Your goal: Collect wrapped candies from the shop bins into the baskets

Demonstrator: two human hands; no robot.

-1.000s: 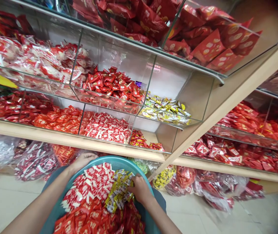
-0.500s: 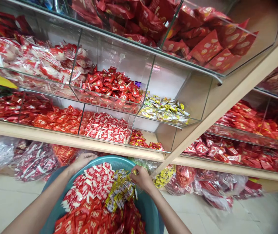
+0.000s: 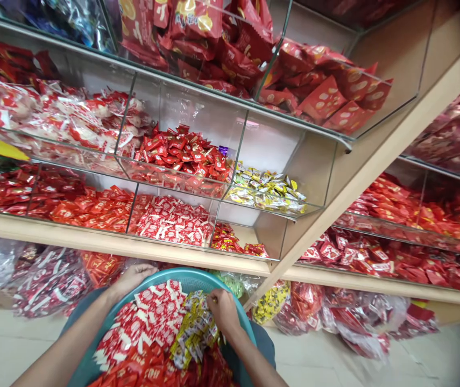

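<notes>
A teal plastic basket (image 3: 249,329) sits low in front of me, with several kinds of wrapped candies inside. My left hand (image 3: 133,279) grips its far left rim. On the right, my right hand (image 3: 222,310) is closed, fingers pinched at the edge of the yellow-wrapped candies (image 3: 195,328); its fingers partly hide what they hold. Red-and-white candies (image 3: 149,317) fill the left of the basket, touching the yellow heap. Nearer to me lie red-wrapped candies (image 3: 144,368), cut off by the lower picture edge.
Wooden shelving (image 3: 112,242) with clear-walled bins rises just beyond the basket. One bin holds yellow-and-white candies (image 3: 268,191), another red candies (image 3: 183,153). Bagged candies (image 3: 50,282) stand on the floor under the shelf, and more bags (image 3: 359,317) lie to the right.
My right hand has shifted slightly left and down over the yellow candies, its fingers still closed. My left hand stays at the rim. The view has tilted a little upward.
</notes>
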